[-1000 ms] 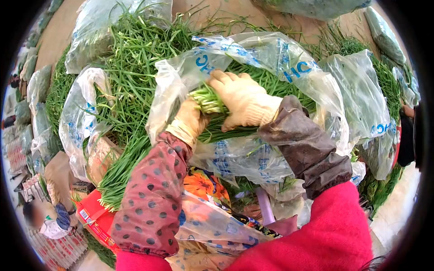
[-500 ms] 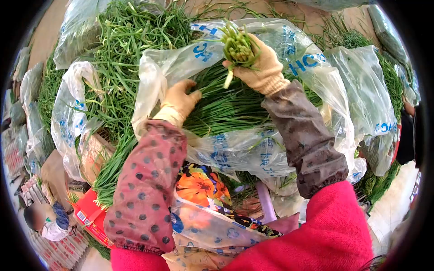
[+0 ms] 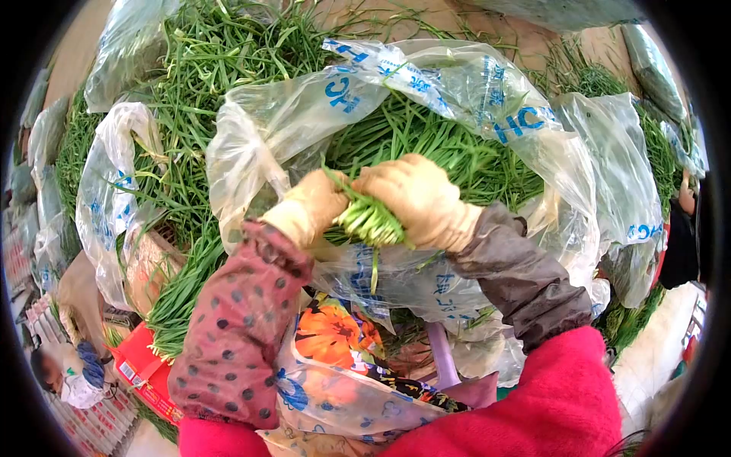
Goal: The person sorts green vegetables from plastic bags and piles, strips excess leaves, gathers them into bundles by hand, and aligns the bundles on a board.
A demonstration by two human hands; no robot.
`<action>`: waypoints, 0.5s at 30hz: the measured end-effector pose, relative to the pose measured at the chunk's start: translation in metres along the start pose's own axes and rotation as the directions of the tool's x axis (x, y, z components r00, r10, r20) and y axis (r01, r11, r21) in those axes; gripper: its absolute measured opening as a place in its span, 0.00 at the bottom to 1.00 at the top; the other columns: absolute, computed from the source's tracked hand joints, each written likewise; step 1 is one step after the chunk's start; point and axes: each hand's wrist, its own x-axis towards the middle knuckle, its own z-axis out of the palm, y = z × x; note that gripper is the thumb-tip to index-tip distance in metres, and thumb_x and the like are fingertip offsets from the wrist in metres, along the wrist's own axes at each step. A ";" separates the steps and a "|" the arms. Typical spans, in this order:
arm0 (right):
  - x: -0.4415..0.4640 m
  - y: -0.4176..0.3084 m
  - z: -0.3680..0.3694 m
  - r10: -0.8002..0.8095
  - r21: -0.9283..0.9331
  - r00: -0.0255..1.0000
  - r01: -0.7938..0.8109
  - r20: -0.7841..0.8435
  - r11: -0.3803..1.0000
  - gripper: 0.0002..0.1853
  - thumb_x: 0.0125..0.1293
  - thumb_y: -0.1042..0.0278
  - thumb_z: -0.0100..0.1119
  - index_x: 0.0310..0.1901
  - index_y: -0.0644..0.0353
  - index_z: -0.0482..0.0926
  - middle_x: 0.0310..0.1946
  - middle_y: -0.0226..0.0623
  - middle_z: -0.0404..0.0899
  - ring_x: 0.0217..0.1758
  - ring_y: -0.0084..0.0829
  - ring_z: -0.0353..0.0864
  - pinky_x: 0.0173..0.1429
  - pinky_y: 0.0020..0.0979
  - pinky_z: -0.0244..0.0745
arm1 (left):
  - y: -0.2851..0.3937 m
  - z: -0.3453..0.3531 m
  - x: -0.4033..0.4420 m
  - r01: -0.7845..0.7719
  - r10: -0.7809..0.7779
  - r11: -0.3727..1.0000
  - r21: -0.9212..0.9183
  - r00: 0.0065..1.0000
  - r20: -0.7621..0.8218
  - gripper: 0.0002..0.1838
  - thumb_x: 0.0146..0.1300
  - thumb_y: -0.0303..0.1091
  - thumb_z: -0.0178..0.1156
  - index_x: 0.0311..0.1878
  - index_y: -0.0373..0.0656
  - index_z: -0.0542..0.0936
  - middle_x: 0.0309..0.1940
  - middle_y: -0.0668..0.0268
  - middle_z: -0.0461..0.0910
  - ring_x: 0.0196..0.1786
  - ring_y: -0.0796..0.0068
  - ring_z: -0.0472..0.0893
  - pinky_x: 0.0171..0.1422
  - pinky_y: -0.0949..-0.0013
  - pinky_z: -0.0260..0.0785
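In my right hand [image 3: 415, 199], in a cream glove, is a bunch of garlic chives [image 3: 371, 222], its pale cut ends pointing down and toward me. The fingers are wrapped over the top of the bunch. My left hand [image 3: 311, 207], gloved alike, is closed against the left side of the same bunch, its fingertips partly hidden among the stems. Both hands are above an open clear plastic bag [image 3: 297, 99] with blue print. Inside it, under and beyond my hands, lies a heap of loose chives [image 3: 457, 156].
More chives [image 3: 236, 53] are piled at the back left. A second plastic bag [image 3: 106, 206] stands left, near a red box [image 3: 145, 369]. Another bag [image 3: 609, 160] is at the right. A person [image 3: 76, 373] is at the lower left, and another person's arm [image 3: 687, 194] shows at far right.
My right hand has come down and toward me, tilting the bunch so its ends point downward. My left hand has left the bag's left side and closed on the bunch.
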 end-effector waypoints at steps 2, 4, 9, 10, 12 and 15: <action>-0.008 -0.004 0.012 -0.057 -0.075 0.994 0.050 -0.096 0.996 0.22 0.50 0.65 0.59 0.50 0.53 0.77 0.49 0.35 0.79 0.50 0.33 0.81 0.46 0.35 0.75 | -0.019 0.018 -0.006 -0.022 0.137 0.842 -0.538 0.975 0.173 0.09 0.61 0.29 0.62 0.43 0.38 0.83 0.37 0.63 0.84 0.38 0.81 0.81 0.45 0.74 0.73; -0.009 -0.007 0.010 -0.065 -0.081 0.991 0.056 -0.113 0.995 0.24 0.51 0.65 0.58 0.53 0.53 0.76 0.50 0.36 0.79 0.51 0.34 0.80 0.46 0.35 0.74 | 0.011 0.010 -0.034 -0.001 0.158 0.777 -0.629 0.968 0.193 0.10 0.60 0.29 0.63 0.44 0.40 0.83 0.38 0.64 0.84 0.39 0.82 0.80 0.46 0.74 0.73; -0.012 -0.006 0.009 -0.080 -0.112 0.997 0.079 -0.007 0.991 0.29 0.53 0.63 0.58 0.61 0.48 0.74 0.45 0.30 0.79 0.50 0.31 0.80 0.41 0.33 0.73 | -0.001 0.008 -0.040 -0.221 0.312 0.934 -0.280 0.888 0.338 0.14 0.62 0.28 0.60 0.51 0.45 0.81 0.43 0.66 0.83 0.43 0.78 0.81 0.51 0.71 0.72; -0.011 -0.004 0.007 -0.074 -0.083 0.995 0.079 0.062 0.993 0.27 0.50 0.62 0.62 0.56 0.52 0.76 0.40 0.30 0.80 0.47 0.30 0.81 0.38 0.33 0.70 | 0.002 0.005 -0.042 -0.289 0.349 0.933 -0.215 0.870 0.348 0.15 0.62 0.27 0.59 0.53 0.44 0.81 0.44 0.65 0.83 0.45 0.77 0.81 0.52 0.71 0.72; -0.008 -0.004 -0.002 -0.038 -0.093 0.993 0.048 0.109 0.995 0.28 0.49 0.63 0.63 0.56 0.52 0.76 0.36 0.31 0.81 0.44 0.30 0.82 0.38 0.33 0.70 | 0.006 0.008 -0.048 -0.147 0.308 0.875 -0.462 0.904 0.296 0.17 0.63 0.27 0.59 0.55 0.42 0.79 0.49 0.63 0.82 0.49 0.73 0.81 0.54 0.69 0.73; 0.010 0.002 -0.018 0.204 -0.002 0.958 -0.208 0.202 0.978 0.27 0.49 0.68 0.67 0.55 0.51 0.77 0.32 0.37 0.82 0.38 0.36 0.83 0.39 0.37 0.74 | 0.007 0.008 -0.063 0.035 0.266 0.449 -0.893 0.949 0.171 0.28 0.67 0.33 0.56 0.69 0.39 0.65 0.55 0.55 0.79 0.58 0.62 0.79 0.59 0.60 0.74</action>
